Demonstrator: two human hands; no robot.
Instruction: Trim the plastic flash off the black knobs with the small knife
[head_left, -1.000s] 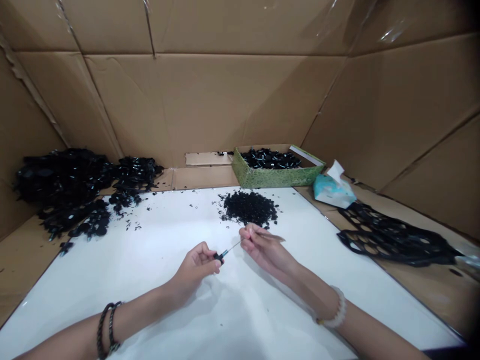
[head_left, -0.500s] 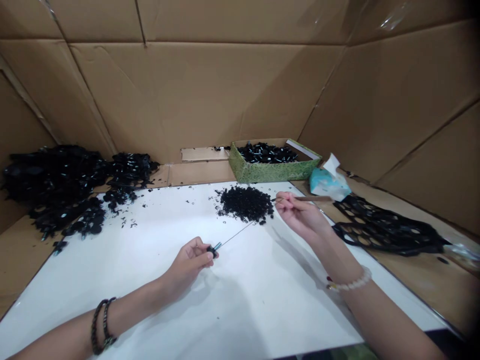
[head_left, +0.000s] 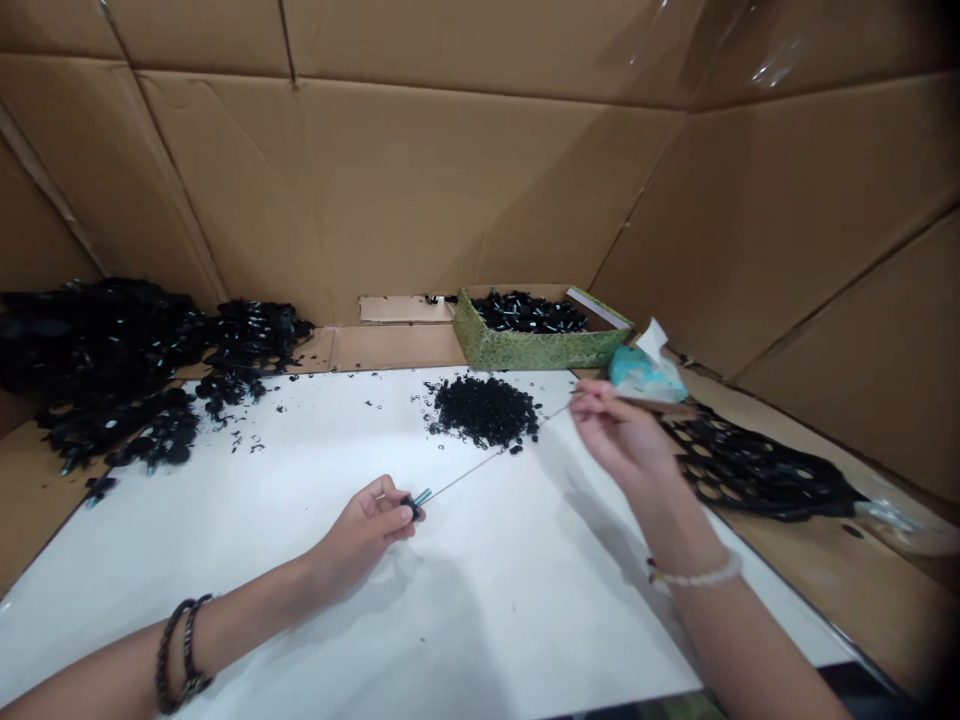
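My left hand (head_left: 375, 520) pinches a small black part with metal pins (head_left: 414, 505) between thumb and fingertips, above the white board. A thin straight line, wire or thread (head_left: 469, 473), runs from the pins up to the right, past the pile of small black rings (head_left: 484, 408), to my right hand (head_left: 619, 430). The fingers of that hand are closed on a slim tool with a brown handle (head_left: 664, 406), which sticks out to the right. Whether the thin line belongs to the tool I cannot tell.
A green box (head_left: 540, 350) holding black parts with metal pins stands at the back. Beside it lies a blue tissue pack (head_left: 649, 375). Punched black sheets (head_left: 765, 465) lie at right, a large heap of black parts (head_left: 112, 350) at left. Cardboard walls (head_left: 480, 190) surround the board.
My right hand has moved a little to the right, away from the ring pile, with the tool in it. My left hand keeps its hold on the black part. The view has shifted slightly.
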